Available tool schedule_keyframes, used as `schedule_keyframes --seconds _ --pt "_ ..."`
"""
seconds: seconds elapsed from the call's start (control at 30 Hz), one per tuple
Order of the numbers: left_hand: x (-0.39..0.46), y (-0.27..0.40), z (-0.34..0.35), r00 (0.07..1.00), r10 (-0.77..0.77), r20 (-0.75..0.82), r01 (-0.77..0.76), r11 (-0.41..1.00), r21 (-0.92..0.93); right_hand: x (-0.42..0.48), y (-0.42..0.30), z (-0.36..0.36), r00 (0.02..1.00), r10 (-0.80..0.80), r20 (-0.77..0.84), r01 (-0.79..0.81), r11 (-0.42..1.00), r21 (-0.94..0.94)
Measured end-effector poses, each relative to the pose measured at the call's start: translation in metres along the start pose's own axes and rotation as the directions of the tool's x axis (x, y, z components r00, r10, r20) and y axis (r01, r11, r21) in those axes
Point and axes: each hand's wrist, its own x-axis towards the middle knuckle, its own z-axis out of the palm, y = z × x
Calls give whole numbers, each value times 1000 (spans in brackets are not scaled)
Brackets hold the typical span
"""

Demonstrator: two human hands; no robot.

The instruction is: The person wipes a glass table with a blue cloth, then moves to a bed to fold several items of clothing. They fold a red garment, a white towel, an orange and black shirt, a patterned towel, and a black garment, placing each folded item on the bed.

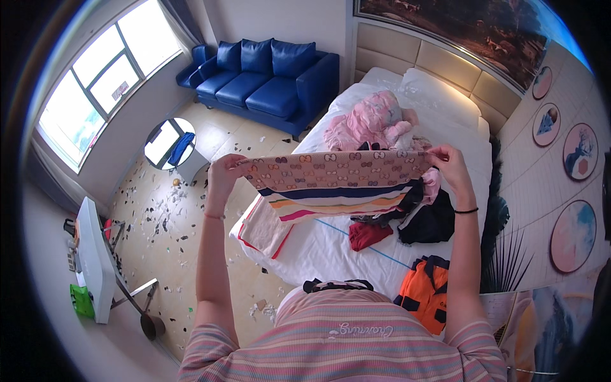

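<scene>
My left hand (226, 177) grips the left upper corner of a patterned scarf (334, 184), and my right hand (447, 164) pinches its right upper corner. The scarf is stretched between them above the bed, pink-brown with a monogram pattern on top and navy, white, yellow and magenta stripes below. Under and beyond it on the white bed (329, 253) are a pink puffy garment (363, 119), a dark red folded cloth (370, 236) and black clothing (432, 222). A folded cream cloth with red edging (267, 228) lies at the bed's left corner. An orange and navy garment (425, 291) rests nearer my body.
A blue leather sofa (267, 86) stands at the back wall. On the left are a round table (157, 148) with a blue cloth (181, 147) and a white folding table (95, 267). Scraps litter the tiled floor (176, 224). Pillows (439, 95) lie by the headboard.
</scene>
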Motion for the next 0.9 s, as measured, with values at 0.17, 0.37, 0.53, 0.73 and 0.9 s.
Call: schedule_keyframes --seconds 0.17,0.37,0.53,0.73,0.9 --pt "-2 -28 -13 926 375 39 -376 911 171 -11 -12 2 981 -28 192 -51 917 396" --pt "-13 -25 3 923 128 363 187 674 -714 -14 16 -15 958 -22 285 -166 769 617" --pt "-29 -10 35 980 -83 179 183 717 -673 -18 -2 17 942 228 246 -336 667 666" --pt "-43 -53 67 916 -339 216 391 628 -673 -29 37 67 931 353 92 -291 566 771" --pt "-65 -33 90 898 -386 212 420 609 -673 -52 55 87 884 467 33 -318 547 774"
